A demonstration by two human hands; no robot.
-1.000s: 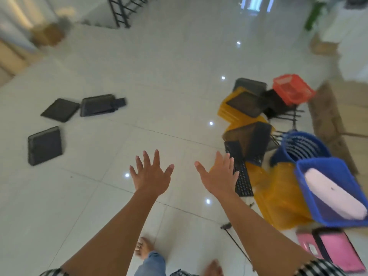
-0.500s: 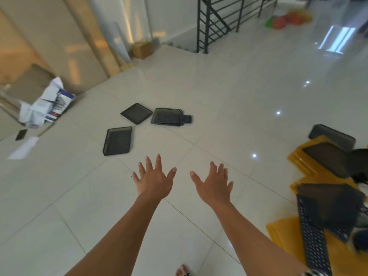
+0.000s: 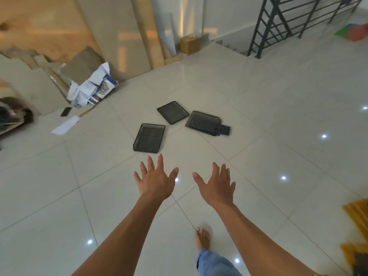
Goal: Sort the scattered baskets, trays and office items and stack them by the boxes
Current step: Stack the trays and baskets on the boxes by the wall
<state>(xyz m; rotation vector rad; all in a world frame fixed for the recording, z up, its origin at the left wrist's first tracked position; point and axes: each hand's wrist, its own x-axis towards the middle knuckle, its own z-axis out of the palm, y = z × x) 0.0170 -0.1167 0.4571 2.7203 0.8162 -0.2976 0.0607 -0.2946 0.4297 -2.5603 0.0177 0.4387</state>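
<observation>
Both hands are stretched forward, palms down, fingers straight and spread, holding nothing: left hand, right hand. Neither touches anything; they hang over the tiled floor, on the near side of the ribbed black mesh tray. Just beyond that tray and apart from it lies a second black tray. To the right of the ribbed tray, a third tray carries a black keyboard, which overhangs its right end. Crumpled papers lie well to the left, by the wall. Yellow trays sit far to the right.
</observation>
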